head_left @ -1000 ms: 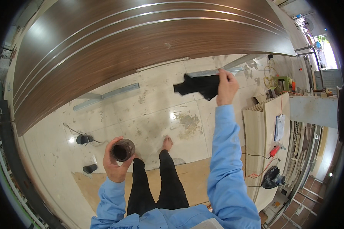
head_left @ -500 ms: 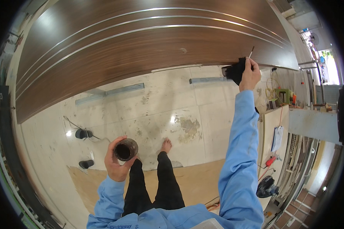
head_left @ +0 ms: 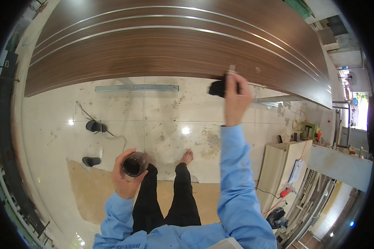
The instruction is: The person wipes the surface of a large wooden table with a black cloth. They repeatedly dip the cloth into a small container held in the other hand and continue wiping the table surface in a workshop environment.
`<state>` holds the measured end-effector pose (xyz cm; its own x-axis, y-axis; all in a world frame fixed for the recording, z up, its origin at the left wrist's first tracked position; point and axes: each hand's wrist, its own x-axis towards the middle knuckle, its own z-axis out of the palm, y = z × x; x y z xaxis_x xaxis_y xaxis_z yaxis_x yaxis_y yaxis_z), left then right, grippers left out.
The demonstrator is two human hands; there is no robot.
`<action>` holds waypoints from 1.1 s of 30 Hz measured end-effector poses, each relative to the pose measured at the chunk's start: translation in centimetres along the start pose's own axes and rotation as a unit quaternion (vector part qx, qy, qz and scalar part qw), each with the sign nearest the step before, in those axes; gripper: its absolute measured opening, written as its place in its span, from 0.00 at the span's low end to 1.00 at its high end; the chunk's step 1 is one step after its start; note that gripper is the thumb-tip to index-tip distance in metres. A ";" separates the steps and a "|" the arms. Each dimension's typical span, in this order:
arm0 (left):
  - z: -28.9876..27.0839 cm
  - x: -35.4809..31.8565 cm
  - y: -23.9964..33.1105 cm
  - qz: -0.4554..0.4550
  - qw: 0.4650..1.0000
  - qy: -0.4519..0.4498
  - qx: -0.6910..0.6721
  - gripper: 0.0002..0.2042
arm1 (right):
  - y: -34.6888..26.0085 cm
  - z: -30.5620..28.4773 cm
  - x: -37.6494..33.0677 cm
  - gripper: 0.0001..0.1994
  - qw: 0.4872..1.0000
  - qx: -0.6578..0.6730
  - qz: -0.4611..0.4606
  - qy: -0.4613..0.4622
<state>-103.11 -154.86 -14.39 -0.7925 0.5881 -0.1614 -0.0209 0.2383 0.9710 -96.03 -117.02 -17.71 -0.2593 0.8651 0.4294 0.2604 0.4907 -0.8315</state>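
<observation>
My left hand (head_left: 124,182) is wrapped around a clear cup (head_left: 133,166) with dark liquid inside, held low beside my left leg. Farther out, on the right, my right hand (head_left: 238,99) pinches a thin paintbrush (head_left: 232,69), blurred by motion. A black cloth (head_left: 217,88) hangs from that same hand. The hand is at the near edge of a large brown wood-grain panel (head_left: 153,54) with several silvery strips along it. The brush overlaps the panel in view; whether its tip touches the surface I cannot tell.
Metal supports (head_left: 137,88) show below the panel. Black slippers (head_left: 96,126) and a cord lie on the tiled floor at left. A tan sheet (head_left: 85,191) is underfoot. To the right stands a pale cabinet (head_left: 274,159) with a clipboard (head_left: 295,171) and a red-handled tool (head_left: 285,193).
My right hand has moved left and nearer along the panel's edge with the brush and cloth. The view has shifted too. My left hand still holds the cup.
</observation>
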 end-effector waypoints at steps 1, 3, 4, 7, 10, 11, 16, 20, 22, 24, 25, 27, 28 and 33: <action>-1.0 -0.1 -0.2 -0.002 1.000 0.006 -0.004 0.34 | -1.7 2.6 -1.5 0.06 0.999 0.022 -0.037 -0.007; -3.1 -0.6 -0.4 -0.015 1.000 0.018 -0.021 0.34 | -5.5 8.4 -4.5 0.02 0.995 0.088 -0.033 -0.037; -4.2 -0.7 -0.5 -0.021 0.999 0.022 -0.030 0.34 | -7.5 11.5 -5.9 0.04 0.987 0.135 -0.058 -0.062; -7.1 -1.0 -1.1 0.026 0.998 0.053 -0.018 0.35 | -14.4 20.5 -10.9 0.08 0.959 0.225 0.006 -0.171; -10.0 -1.1 -1.6 0.025 0.997 0.068 -0.017 0.36 | -19.6 25.7 -15.0 0.05 0.904 0.315 0.024 -0.286; -11.0 -1.1 -1.8 0.051 0.996 0.071 -0.016 0.36 | -20.2 26.2 -15.9 0.05 0.899 0.327 0.025 -0.291; -14.9 -1.7 -3.6 0.031 0.992 0.119 0.029 0.36 | -19.6 23.2 -17.9 0.07 0.877 0.308 0.078 -0.359; -15.9 0.6 -5.0 -0.079 0.987 0.136 -0.030 0.36 | -16.1 16.7 -17.6 0.07 0.891 0.249 0.114 -0.362; -15.9 2.3 -5.1 0.031 0.995 0.098 -0.004 0.35 | -14.8 14.1 -17.7 0.07 0.902 0.205 0.137 -0.355; -16.0 3.3 -4.5 0.067 0.995 0.070 0.014 0.34 | -13.8 11.4 -17.9 0.07 0.901 0.170 0.172 -0.360; -15.9 3.8 -4.1 0.068 0.995 0.065 0.012 0.33 | -13.3 10.3 -17.9 0.07 0.897 0.158 0.198 -0.363; -15.5 5.4 -3.6 0.075 0.996 0.056 0.011 0.32 | -12.3 8.2 -17.4 0.06 0.888 0.126 0.248 -0.366; -15.1 6.2 -3.4 0.080 0.995 0.052 0.011 0.32 | -11.9 7.4 -17.2 0.07 0.883 0.136 0.267 -0.361; -14.5 9.5 -2.9 0.075 0.997 0.015 -0.015 0.32 | -12.1 6.4 -15.3 0.07 0.864 0.209 0.327 -0.320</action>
<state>-119.40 -161.12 -16.16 -0.8056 0.5924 -0.0091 0.0819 0.1266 0.9886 -101.14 -136.89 -16.43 -0.6797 0.6432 -0.3526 0.2225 -0.2772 -0.9347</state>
